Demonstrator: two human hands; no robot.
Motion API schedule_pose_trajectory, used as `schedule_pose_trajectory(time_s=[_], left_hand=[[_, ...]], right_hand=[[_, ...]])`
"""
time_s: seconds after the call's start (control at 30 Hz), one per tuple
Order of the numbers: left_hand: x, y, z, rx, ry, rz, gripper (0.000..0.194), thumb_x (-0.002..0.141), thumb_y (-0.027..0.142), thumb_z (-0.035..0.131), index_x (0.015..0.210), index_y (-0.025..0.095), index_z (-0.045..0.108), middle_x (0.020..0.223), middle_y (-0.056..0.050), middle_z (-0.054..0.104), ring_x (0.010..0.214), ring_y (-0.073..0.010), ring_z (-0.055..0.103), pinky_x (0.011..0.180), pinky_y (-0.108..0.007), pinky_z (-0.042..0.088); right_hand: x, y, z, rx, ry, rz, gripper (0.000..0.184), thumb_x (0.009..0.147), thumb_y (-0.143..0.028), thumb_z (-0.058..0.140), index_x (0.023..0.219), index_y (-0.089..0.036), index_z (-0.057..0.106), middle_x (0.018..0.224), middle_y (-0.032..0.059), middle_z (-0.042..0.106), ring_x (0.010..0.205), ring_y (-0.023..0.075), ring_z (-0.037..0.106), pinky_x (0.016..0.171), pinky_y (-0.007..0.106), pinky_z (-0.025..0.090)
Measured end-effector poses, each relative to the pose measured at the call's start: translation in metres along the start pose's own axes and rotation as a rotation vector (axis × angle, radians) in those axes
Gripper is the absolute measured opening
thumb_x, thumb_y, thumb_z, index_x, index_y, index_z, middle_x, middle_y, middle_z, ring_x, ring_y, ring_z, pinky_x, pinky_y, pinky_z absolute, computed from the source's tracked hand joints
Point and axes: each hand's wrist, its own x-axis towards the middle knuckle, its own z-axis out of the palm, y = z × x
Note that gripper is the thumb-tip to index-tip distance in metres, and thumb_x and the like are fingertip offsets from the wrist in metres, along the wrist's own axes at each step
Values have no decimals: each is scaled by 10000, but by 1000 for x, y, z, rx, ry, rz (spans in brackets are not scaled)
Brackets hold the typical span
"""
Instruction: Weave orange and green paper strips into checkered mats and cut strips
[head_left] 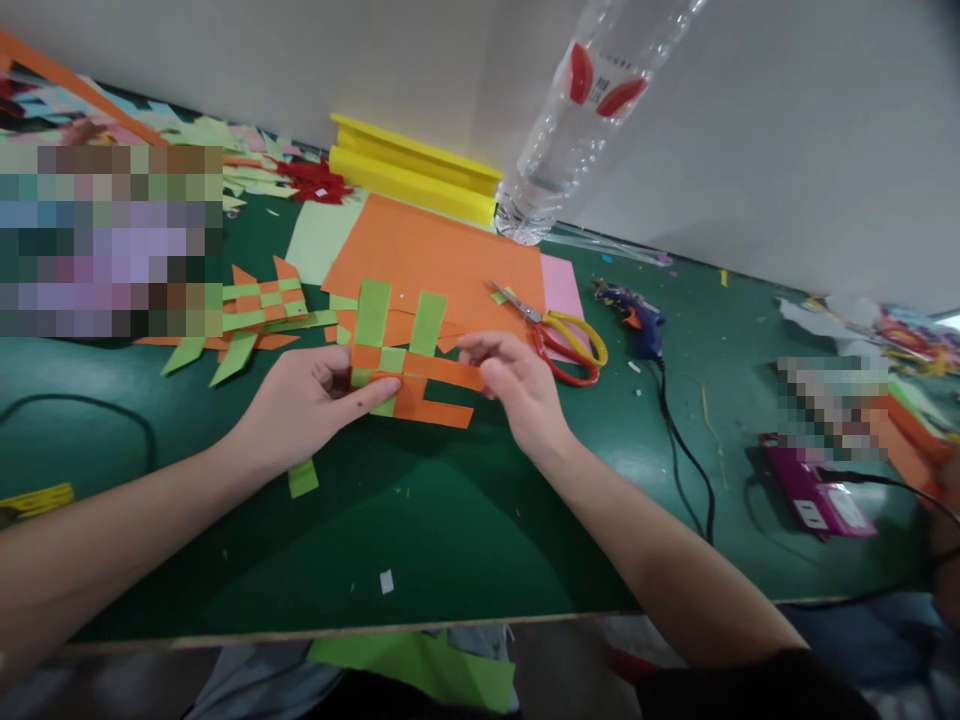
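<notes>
A weave of green and orange paper strips lies on the green table in front of me. My left hand pinches its left edge, fingers curled on the strips. My right hand grips the right ends of the orange strips, fingers closed on them. A finished woven piece of the same colours lies to the left, just beyond my left hand. A small loose green strip rests by my left wrist.
An orange sheet lies behind the weave, with scissors and a glue gun to the right, its cable trailing toward me. A clear bottle and yellow folded card stand at the wall. A pink device sits far right.
</notes>
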Motion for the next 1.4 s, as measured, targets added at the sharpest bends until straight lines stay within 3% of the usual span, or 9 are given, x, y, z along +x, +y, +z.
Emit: schedule_pose_trajectory(time_s=[0.07, 0.17, 0.37, 0.53, 0.7, 0.87, 0.97, 1.2, 1.4], left_hand=[[0, 0, 0, 11, -3, -2, 327, 740, 513, 662, 791, 195, 720, 694, -23, 694, 599, -177, 592, 522, -270, 441], [0, -2, 1, 31, -7, 1, 367, 735, 549, 666, 736, 184, 713, 638, -20, 674, 557, -159, 562, 492, -256, 415], [1, -4, 2, -60, -64, 4, 386, 750, 550, 674, 880, 192, 741, 789, -41, 744, 654, -179, 632, 558, -263, 482], [1, -1, 2, -39, -33, 10, 363, 744, 527, 676, 856, 188, 746, 796, -47, 755, 672, -185, 650, 578, -263, 497], [1, 0, 3, -26, -54, 44, 323, 733, 506, 688, 763, 191, 753, 693, -29, 733, 565, -161, 603, 490, -242, 456], [1, -1, 4, -71, -86, 71, 259, 745, 454, 697, 840, 228, 780, 774, -17, 758, 653, -186, 663, 555, -252, 518], [0, -1, 5, -121, -101, 94, 249, 750, 442, 699, 871, 240, 781, 839, -18, 772, 735, -205, 694, 641, -273, 559], [-2, 7, 2, -131, -66, 127, 174, 726, 380, 697, 825, 250, 758, 909, -36, 771, 854, -233, 716, 760, -310, 575], [-6, 8, -4, -256, -15, 187, 49, 730, 213, 736, 759, 232, 772, 916, -27, 782, 945, -220, 714, 934, -369, 538]], right_hand=[[-3, -1, 3, -80, -76, -26, 343, 768, -472, 723, 1014, -241, 661, 983, 33, 687, 916, 173, 639, 712, 296, 518], [-7, -1, 6, -153, -128, -45, 247, 766, -378, 749, 955, -234, 681, 979, 25, 715, 906, 176, 667, 790, 325, 529], [-9, -4, 7, -329, -126, -118, 124, 848, -324, 654, 813, -216, 704, 843, 20, 715, 731, 150, 651, 651, 286, 510], [-10, -7, 7, -314, -142, -150, 130, 804, -306, 678, 888, -208, 696, 917, 33, 733, 752, 157, 663, 661, 284, 526], [-11, -4, 11, -269, -179, -161, 146, 819, -320, 686, 722, -210, 679, 853, 21, 725, 738, 151, 669, 674, 287, 535], [-11, -5, 12, -289, -164, -155, 105, 823, -313, 688, 782, -217, 696, 831, 12, 728, 726, 152, 673, 675, 298, 545], [-11, -6, 11, -354, -165, -267, 82, 852, -280, 657, 800, -231, 697, 832, 13, 737, 754, 162, 678, 696, 318, 547], [-9, -3, 5, -640, -135, -754, 97, 892, -191, 612, 909, -246, 689, 898, 43, 765, 816, 186, 683, 810, 391, 520], [-10, -6, 0, -775, -78, -904, 156, 877, -153, 632, 968, -270, 680, 942, 26, 768, 809, 179, 674, 827, 393, 514]])
